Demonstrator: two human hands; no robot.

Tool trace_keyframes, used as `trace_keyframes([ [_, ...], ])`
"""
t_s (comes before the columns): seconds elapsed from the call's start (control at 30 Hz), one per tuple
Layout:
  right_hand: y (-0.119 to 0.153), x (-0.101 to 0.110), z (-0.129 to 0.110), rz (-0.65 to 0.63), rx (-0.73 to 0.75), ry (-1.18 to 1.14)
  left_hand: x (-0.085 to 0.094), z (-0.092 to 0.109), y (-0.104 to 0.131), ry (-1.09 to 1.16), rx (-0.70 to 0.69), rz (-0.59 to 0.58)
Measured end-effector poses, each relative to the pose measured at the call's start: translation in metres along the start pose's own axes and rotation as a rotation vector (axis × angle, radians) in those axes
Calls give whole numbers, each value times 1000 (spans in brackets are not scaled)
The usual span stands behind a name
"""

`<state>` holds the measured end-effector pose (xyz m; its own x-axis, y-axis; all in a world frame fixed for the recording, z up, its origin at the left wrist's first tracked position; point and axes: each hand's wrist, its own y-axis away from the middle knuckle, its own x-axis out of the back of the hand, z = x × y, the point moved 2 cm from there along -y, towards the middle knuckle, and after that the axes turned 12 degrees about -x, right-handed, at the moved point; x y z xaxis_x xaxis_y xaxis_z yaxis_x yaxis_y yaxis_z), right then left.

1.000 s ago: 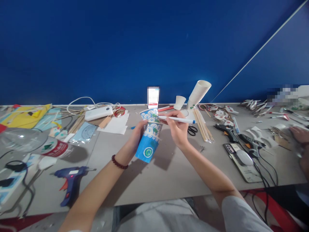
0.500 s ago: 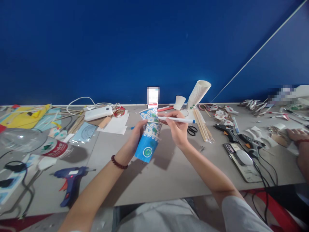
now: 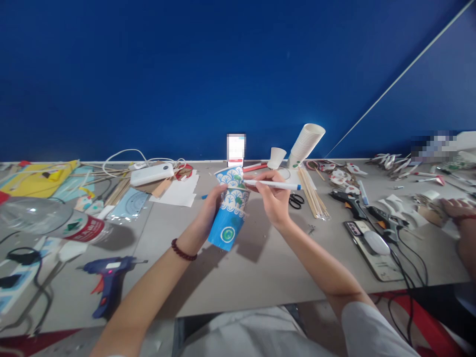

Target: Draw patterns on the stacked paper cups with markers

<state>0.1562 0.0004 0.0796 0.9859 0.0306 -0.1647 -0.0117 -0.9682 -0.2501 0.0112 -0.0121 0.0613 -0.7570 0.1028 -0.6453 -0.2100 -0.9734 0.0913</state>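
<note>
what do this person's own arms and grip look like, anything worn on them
The left grip and right grip are both gloveless. A dark red beaded bracelet circles the left wrist; nothing shows on the right one. A short, plain light grey sleeve covers the right upper arm, while the left side is cut off too low to tell.

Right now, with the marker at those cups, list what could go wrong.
1. The marker in the right hand has its tip at the patterned paper cups in the left hand; a slip of either could leave a stray mark.
2. The glue gun near the left forearm shows a red light, so it may be hot and could burn.
3. The bottle lies sideways beside the power strip; any leak might wet it.
</note>
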Motion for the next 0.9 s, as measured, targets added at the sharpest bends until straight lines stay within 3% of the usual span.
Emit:
trace_keyframes([
  [0.53, 0, 1, 2, -6, -1, -13, 3, -1, -4, -17, -11, -13],
  [0.9, -2, 4, 1, 33, 49, -37, -7, 1, -6, 4, -117, -60],
])
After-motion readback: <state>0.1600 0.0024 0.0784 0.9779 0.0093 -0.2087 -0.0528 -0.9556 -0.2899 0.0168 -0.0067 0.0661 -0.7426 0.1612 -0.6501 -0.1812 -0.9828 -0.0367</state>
